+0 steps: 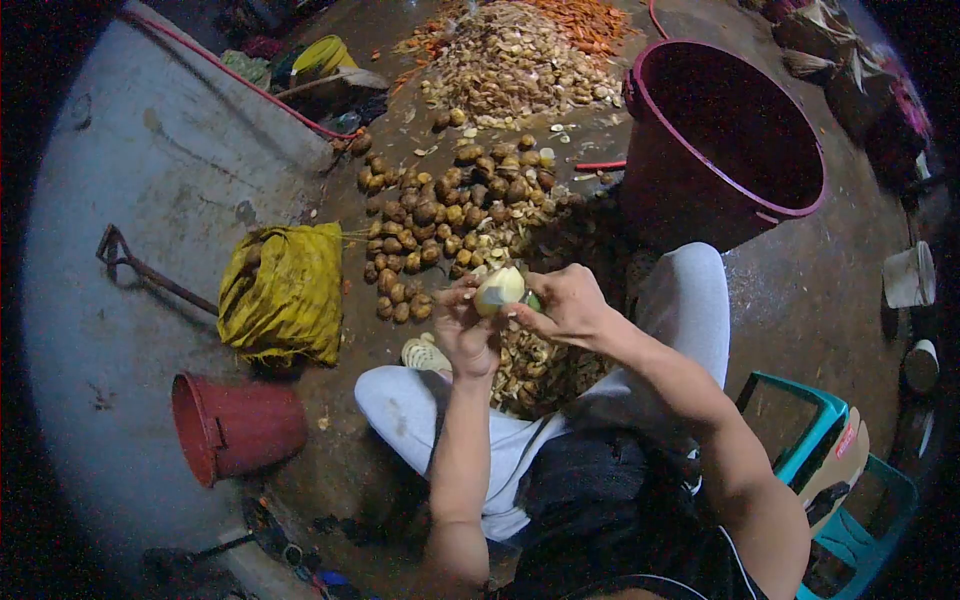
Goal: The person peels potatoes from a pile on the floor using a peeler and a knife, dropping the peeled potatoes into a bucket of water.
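Observation:
My left hand [470, 333] is closed around a pale, mostly peeled potato [503, 286] held up over my lap. From the other side my right hand [574, 305] grips a small green-handled peeler [534, 300] against the potato; its blade is hidden by the fingers. Just beyond my hands lies a heap of unpeeled brown potatoes [430, 215] on the floor. Loose peels [535, 365] cover the ground between my bent legs.
A large purple tub [655, 165] stands at the right front. Farther off is a mound of pale peelings [520, 60] beside orange peelings [590, 22]. At left are a yellow sack [285, 290] and a red bucket [240, 425]. A teal stool [800, 425] stands at right.

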`<state>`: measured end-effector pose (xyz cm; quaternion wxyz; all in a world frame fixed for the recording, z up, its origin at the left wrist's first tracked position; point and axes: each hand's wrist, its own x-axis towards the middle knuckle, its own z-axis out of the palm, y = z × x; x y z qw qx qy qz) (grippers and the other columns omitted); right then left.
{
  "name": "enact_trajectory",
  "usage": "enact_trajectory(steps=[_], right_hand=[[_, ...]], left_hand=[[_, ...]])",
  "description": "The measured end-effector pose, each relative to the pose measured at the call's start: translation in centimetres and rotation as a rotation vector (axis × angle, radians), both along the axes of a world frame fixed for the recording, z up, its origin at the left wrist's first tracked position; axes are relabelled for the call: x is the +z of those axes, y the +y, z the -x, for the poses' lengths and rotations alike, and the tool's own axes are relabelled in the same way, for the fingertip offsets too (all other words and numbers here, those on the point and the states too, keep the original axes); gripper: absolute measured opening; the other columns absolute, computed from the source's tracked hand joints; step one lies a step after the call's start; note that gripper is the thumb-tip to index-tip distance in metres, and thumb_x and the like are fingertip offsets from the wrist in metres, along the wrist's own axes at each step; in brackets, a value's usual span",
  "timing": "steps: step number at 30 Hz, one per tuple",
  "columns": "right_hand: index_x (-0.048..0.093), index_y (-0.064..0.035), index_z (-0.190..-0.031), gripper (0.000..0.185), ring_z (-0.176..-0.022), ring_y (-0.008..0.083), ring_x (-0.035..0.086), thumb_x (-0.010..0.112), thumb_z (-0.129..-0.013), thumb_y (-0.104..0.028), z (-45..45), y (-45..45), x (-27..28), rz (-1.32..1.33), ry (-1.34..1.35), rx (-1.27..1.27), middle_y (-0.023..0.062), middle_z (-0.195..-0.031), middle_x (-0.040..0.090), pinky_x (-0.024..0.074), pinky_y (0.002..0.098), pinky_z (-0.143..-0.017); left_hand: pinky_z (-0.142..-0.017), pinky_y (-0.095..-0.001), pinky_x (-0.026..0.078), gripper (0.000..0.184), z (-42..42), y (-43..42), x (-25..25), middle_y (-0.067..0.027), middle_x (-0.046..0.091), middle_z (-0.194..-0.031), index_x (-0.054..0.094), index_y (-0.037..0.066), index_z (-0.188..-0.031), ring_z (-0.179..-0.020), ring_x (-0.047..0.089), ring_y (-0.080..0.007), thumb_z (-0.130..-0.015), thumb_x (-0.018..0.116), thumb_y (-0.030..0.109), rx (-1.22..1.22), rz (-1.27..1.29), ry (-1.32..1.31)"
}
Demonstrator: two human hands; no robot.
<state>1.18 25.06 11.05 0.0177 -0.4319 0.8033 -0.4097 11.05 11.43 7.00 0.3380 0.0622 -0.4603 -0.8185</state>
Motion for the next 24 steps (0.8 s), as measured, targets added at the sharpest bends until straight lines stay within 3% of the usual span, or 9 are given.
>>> enact_trajectory(steps=[4, 5, 7, 9, 12, 16, 19, 21, 24], right_hand=[[0.063, -0.0034, -0.071, 0.058, -0.048, 0.0384, 0.056, 0.058, -0.082, -0.060, -0.2, -0.2, 0.0, -0.028, 0.004, 0.032, 0.0181, -0.048, 0.051, 0.0456, 0.0443, -0.047], [0.064, -0.0026, -0.074, 0.059, -0.049, 0.0388, 0.057, 0.057, -0.082, -0.061, 0.1, -0.4, -0.9, -0.005, -0.145, 0.015, 0.0186, -0.049, 0.052, 0.0464, 0.0448, -0.049], [0.065, 0.0001, -0.081, 0.064, -0.053, 0.0393, 0.059, 0.056, -0.082, -0.063, 0.9, -0.2, -0.7, -0.020, -0.397, 0.039, 0.0209, -0.051, 0.054, 0.0484, 0.0458, -0.052], [0.064, 0.0006, -0.083, 0.067, -0.053, 0.0389, 0.060, 0.057, -0.079, -0.066, 0.9, -0.3, -0.9, -0.006, -0.324, 0.008, 0.0210, -0.052, 0.055, 0.0486, 0.0453, -0.053], [0.064, 0.0013, -0.085, 0.075, -0.054, 0.0384, 0.061, 0.061, -0.071, -0.072, 1.2, -0.2, -0.3, -0.054, -0.191, 0.000, 0.0206, -0.054, 0.056, 0.0489, 0.0446, -0.053], [0.062, 0.0023, -0.084, 0.084, -0.054, 0.0377, 0.061, 0.067, -0.059, -0.078, 1.2, 0.0, 0.3, -0.074, -0.159, 0.011, 0.0194, -0.056, 0.058, 0.0493, 0.0436, -0.053], [0.061, 0.0040, -0.083, 0.086, -0.053, 0.0364, 0.061, 0.068, -0.058, -0.078, 1.2, -0.1, 0.1, -0.074, -0.176, 0.010, 0.0188, -0.055, 0.057, 0.0493, 0.0421, -0.053], [0.061, 0.0044, -0.082, 0.086, -0.052, 0.0358, 0.061, 0.068, -0.057, -0.078, 1.2, 0.0, 0.6, -0.094, -0.195, 0.020, 0.0187, -0.054, 0.057, 0.0493, 0.0417, -0.053], [0.060, 0.0046, -0.080, 0.086, -0.052, 0.0354, 0.061, 0.068, -0.057, -0.078, 1.1, 0.0, 0.4, -0.100, -0.211, 0.049, 0.0185, -0.053, 0.056, 0.0490, 0.0415, -0.053]], left_hand=[[-0.087, -0.0391, 0.052, 0.042, 0.0, -0.1, 0.6, -0.0093, 0.060, -0.106, 0.054, 0.006, -0.107, -0.101, 0.060, -0.0236, -0.073, 0.079, 0.008, -0.046, -0.232, -0.058], [-0.087, -0.0391, 0.052, 0.042, 0.0, 0.0, 0.8, -0.0093, 0.060, -0.106, 0.054, 0.006, -0.107, -0.101, 0.060, -0.0236, -0.073, 0.079, 0.008, -0.045, -0.231, -0.058], [-0.077, -0.0347, 0.055, 0.040, 0.2, 0.2, 1.4, -0.0099, 0.061, -0.108, 0.053, 0.005, -0.113, -0.092, 0.063, -0.0223, -0.083, 0.070, 0.023, -0.127, -0.382, -0.120], [-0.076, -0.0316, 0.053, 0.044, 0.1, -0.2, 0.3, -0.0060, 0.063, -0.111, 0.055, 0.009, -0.118, -0.094, 0.063, -0.0174, -0.092, 0.054, 0.046, -0.204, -0.342, -0.245], [-0.072, -0.0313, 0.052, 0.043, -0.5, -1.7, -0.8, -0.0058, 0.064, -0.100, 0.056, 0.008, -0.115, -0.083, 0.063, -0.0166, -0.093, 0.054, 0.045, -0.386, -0.405, -0.334], [-0.069, -0.0317, 0.050, 0.043, 0.1, 0.0, 1.2, -0.0047, 0.063, -0.089, 0.057, 0.006, -0.112, -0.074, 0.060, -0.0163, -0.093, 0.053, 0.044, -0.321, -0.519, -0.211], [-0.066, -0.0309, 0.049, 0.041, -0.1, 0.0, 1.6, -0.0042, 0.061, -0.083, 0.057, 0.005, -0.111, -0.069, 0.058, -0.0161, -0.092, 0.054, 0.042, -0.286, -0.439, -0.303], [-0.067, -0.0316, 0.050, 0.041, -0.2, -0.6, 1.3, -0.0064, 0.062, -0.085, 0.057, 0.005, -0.112, -0.072, 0.059, -0.0177, -0.092, 0.055, 0.040, -0.467, -0.432, -0.192], [-0.069, -0.0330, 0.051, 0.042, -0.3, 0.0, 2.0, -0.0086, 0.063, -0.085, 0.057, 0.004, -0.113, -0.074, 0.061, -0.0194, -0.092, 0.055, 0.040, -0.360, -0.454, -0.268]])
